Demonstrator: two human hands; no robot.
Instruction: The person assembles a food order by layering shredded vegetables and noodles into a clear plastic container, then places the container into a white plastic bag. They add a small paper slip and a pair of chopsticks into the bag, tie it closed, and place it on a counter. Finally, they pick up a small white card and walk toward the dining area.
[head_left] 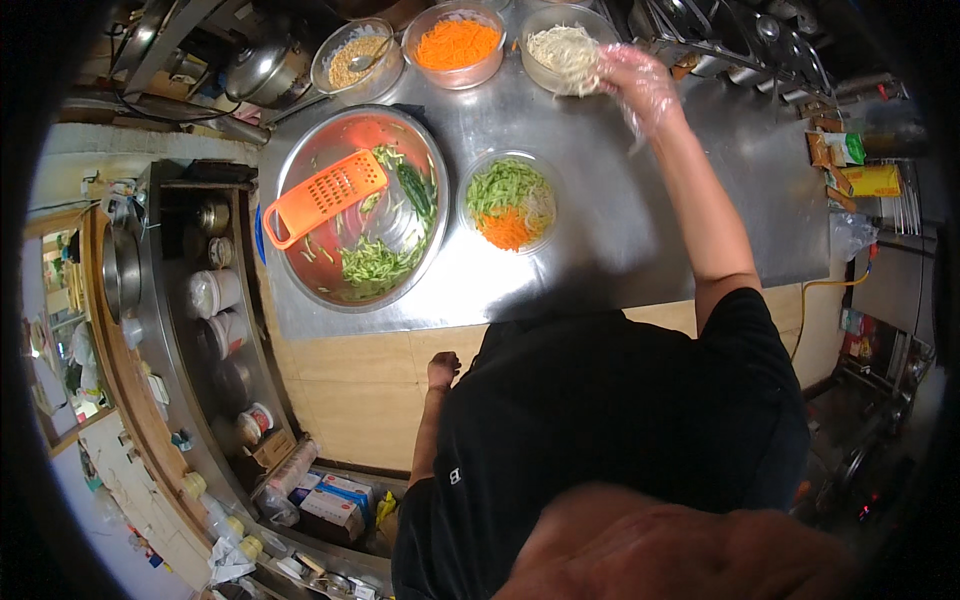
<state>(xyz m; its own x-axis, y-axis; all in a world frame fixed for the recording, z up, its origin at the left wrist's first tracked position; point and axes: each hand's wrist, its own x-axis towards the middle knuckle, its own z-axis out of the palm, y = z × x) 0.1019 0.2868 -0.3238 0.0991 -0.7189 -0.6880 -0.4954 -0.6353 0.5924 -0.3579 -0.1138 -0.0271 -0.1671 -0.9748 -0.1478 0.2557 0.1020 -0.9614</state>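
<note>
The fingers of the gloved right hand [640,85] clasp pale shreds [572,62] at the far bowl [533,77]; the mixed-vegetable bowl [549,176] lies nearer, leftward, on the worktop [635,200]. The left hand [443,369] curls, contents unclear.

Right hand [642,88] — pale strands [572,62], perhaps sprouts

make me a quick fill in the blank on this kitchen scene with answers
1. The right hand, gripping pale strands, wears a clear plastic ____.
2. The grater at the large metal bowl is coloured ____.
3. The far bowl of orange shreds stands to the ____ of the bowl holding a spoon.
Missing words: glove; orange; right
</note>
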